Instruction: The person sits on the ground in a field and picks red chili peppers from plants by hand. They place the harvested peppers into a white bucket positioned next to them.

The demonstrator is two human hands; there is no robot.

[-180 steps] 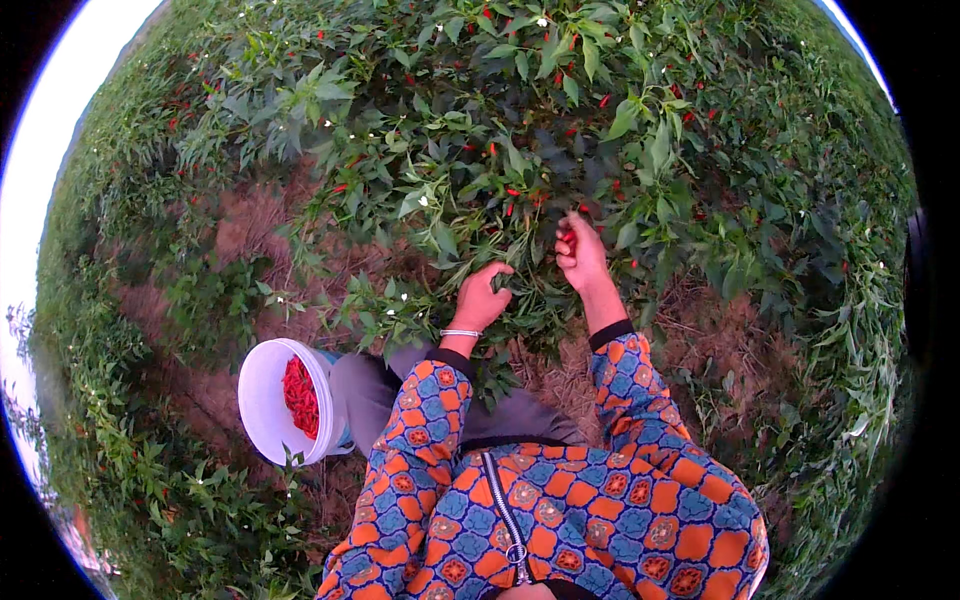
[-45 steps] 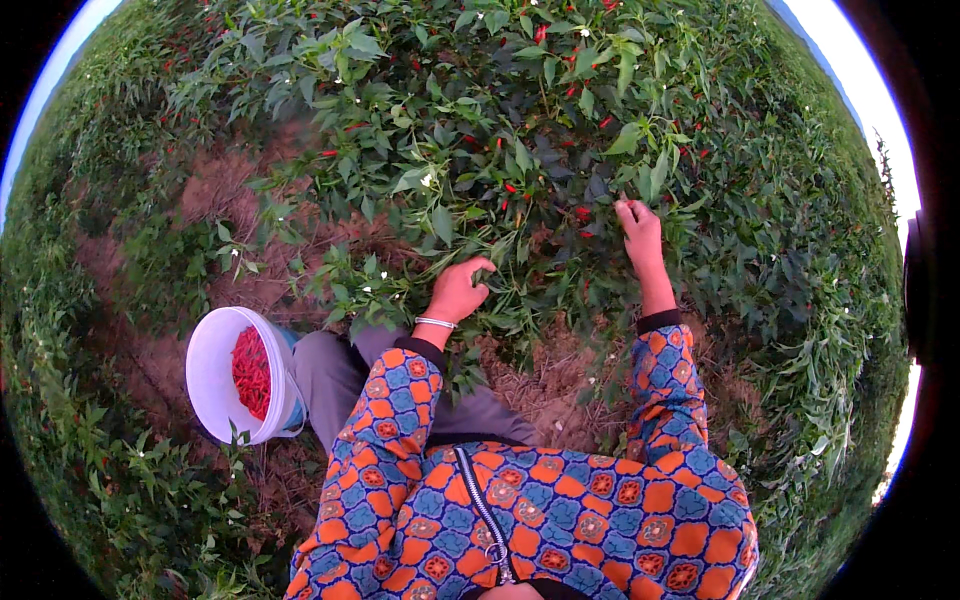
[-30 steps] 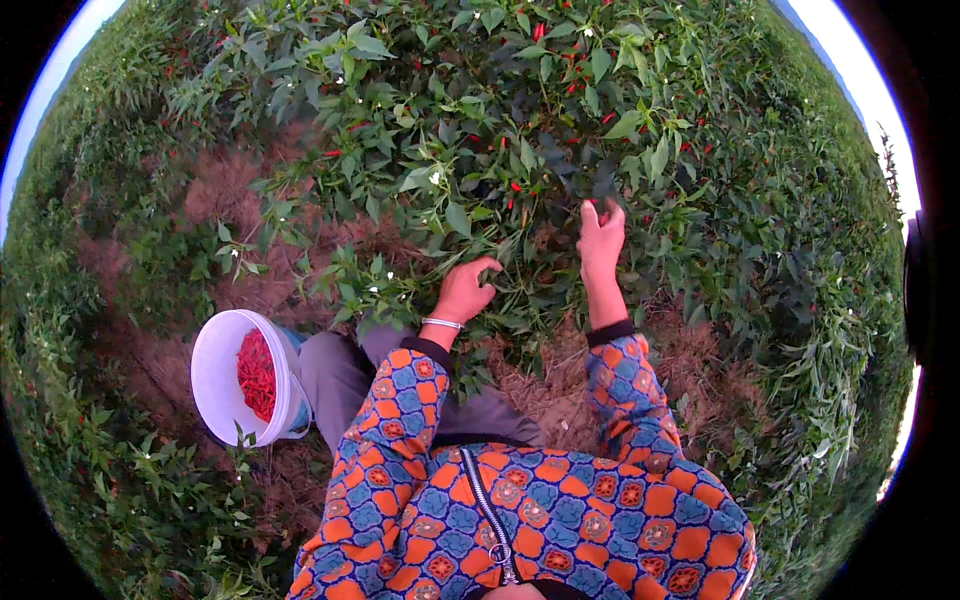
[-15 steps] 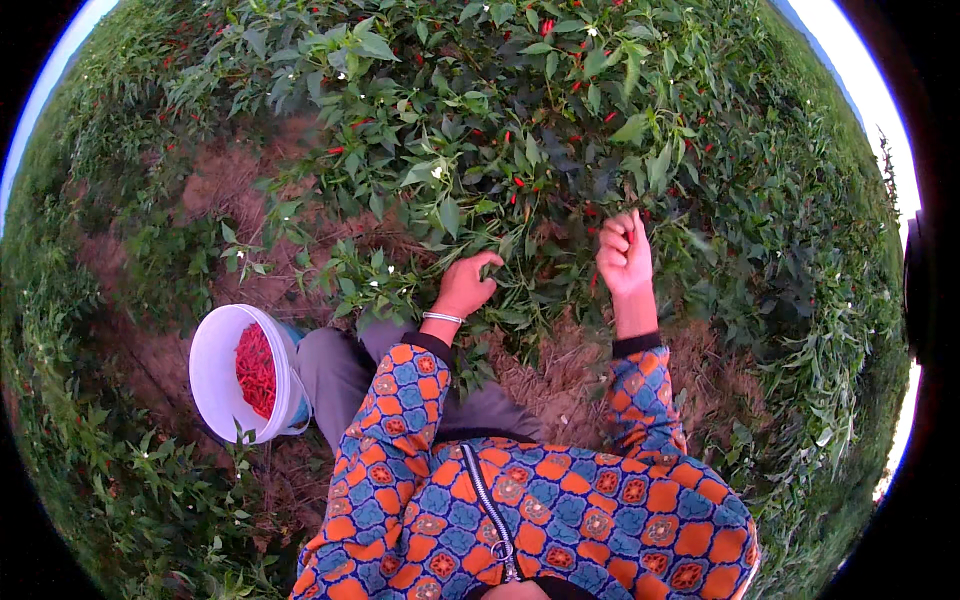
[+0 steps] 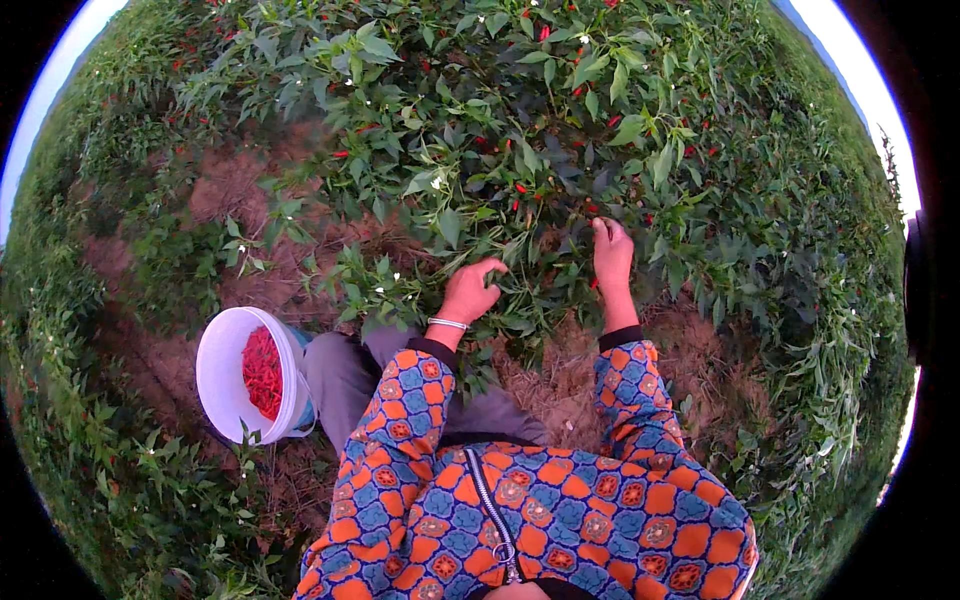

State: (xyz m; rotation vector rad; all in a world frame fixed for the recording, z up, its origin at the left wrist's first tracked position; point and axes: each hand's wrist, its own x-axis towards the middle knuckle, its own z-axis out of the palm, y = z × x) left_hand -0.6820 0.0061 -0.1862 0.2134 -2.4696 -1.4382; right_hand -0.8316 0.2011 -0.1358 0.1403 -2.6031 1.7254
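- Nearest: patterned orange-and-blue jacket (image 5: 600, 490), zip (image 5: 488, 510) running down the front. Grey trousers (image 5: 340, 380) beyond, bent at the knee.
- White bucket (image 5: 220, 385) at the person's left, just beside the knee, tilted in view, mouth visible. Red chillies (image 5: 262, 375) lie heaped in it. A leafy sprig (image 5: 243, 452) overlaps its lower rim.
- Bare reddish soil (image 5: 565, 370) with dry litter between trousers and bush; foliage partly covers the trousers.
- Left hand (image 5: 471, 291), bracelet (image 5: 449, 323) at the wrist: among low leafy stems, thumb and forefinger curled with a narrow gap. Cannot tell whether a stem is gripped.
- Right hand (image 5: 612, 258): reaches into the bush, fingers drawn close together, tips beside a red chilli (image 5: 592, 210). Cannot tell whether they hold it; palm hidden.
- Chilli bush (image 5: 450, 225) ahead: more red fruit (image 5: 520, 188) scattered through it, much of it screened by overlapping leaves; white flowers (image 5: 437, 182) between.
- Farther out: dense green rows (image 5: 800, 180), then pale sky (image 5: 860, 90) at the rim.
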